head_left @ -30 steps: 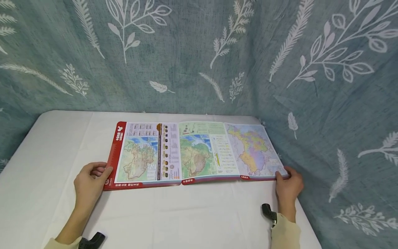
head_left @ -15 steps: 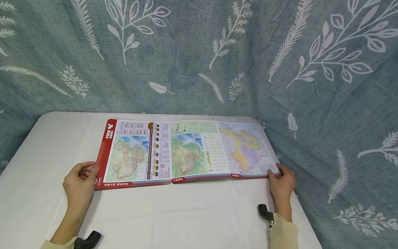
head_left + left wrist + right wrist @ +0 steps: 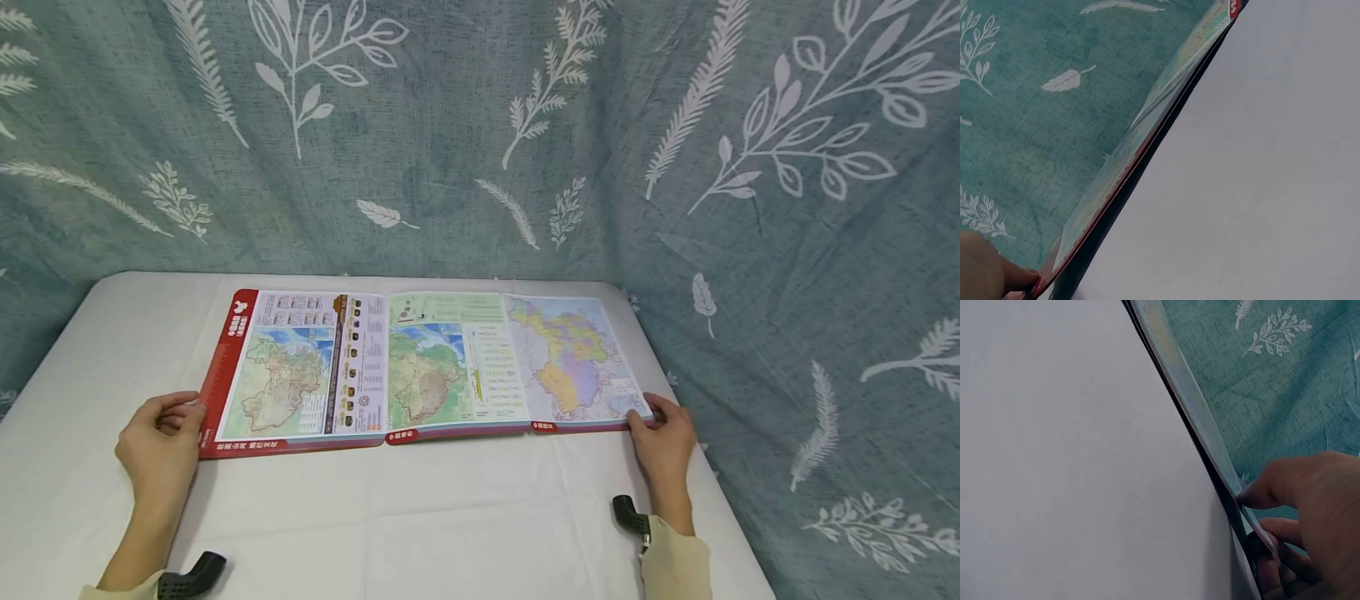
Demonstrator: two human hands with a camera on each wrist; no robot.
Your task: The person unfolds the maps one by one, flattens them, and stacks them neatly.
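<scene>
A fold-out map [image 3: 427, 367] with a red left border and three printed panels lies stretched across the white table. My left hand [image 3: 160, 442] pinches its lower left edge, thumb on top of the red border. At the lower right corner my right hand [image 3: 663, 446] pinches the map between thumb and fingers. In the left wrist view the map's edge [image 3: 1116, 175] runs diagonally away from the thumb, slightly off the tabletop. The right wrist view shows the fingers curled under the map's corner [image 3: 1254, 519] and the thumb above it.
The white-covered table [image 3: 465, 517] extends in front of the map. Behind and to the right hangs a teal curtain [image 3: 450, 125] with white leaf prints. A black device [image 3: 197, 575] sits at the left wrist, and a similar one [image 3: 630, 514] at the right.
Both hands have moved left, carrying the map with them. The left hand has travelled farther than the right, and the map appears spread slightly wider. Both grips are kept.
</scene>
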